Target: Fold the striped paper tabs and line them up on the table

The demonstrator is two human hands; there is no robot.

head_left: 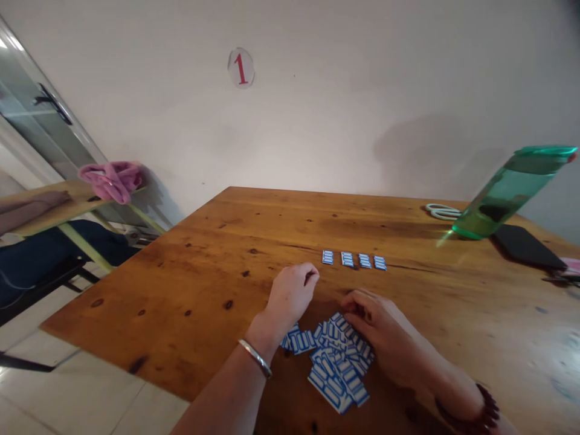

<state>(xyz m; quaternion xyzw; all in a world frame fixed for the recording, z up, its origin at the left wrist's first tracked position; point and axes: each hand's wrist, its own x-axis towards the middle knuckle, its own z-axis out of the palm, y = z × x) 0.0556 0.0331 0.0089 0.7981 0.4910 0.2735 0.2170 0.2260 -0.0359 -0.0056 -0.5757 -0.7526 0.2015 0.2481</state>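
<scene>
Head view: a loose pile of blue-and-white cards (338, 347) is seen on the near part of the table (217, 248), between the two forearms, and the relation that matters most is that of this pile to the right hand (385, 323). By that hand the pile is bordered on its right side, and its upper right edge is partly covered by the bent right fingers (357, 299); the rest of the pile is spread to their left and toward the viewer. The right fingers are curled, with the thumb tucked in near them, and whether a card is pinched there cannot be told.

The left hand (290, 293) is held farther out, beyond the pile's left end, where a few cards are partly hidden by its wrist. Its fingers (310, 269) are bent inward and drawn close together; nothing can be made out between them, so a thin piece being held can be neither confirmed nor ruled out.

Beyond both hands, a row of four small card stacks (347, 260) is laid out from left to right, and its leftmost member is nearest to the left fingers. By the large card at the pile's near edge, a slanting long axis is shown, from upper left to lower right.
</scene>
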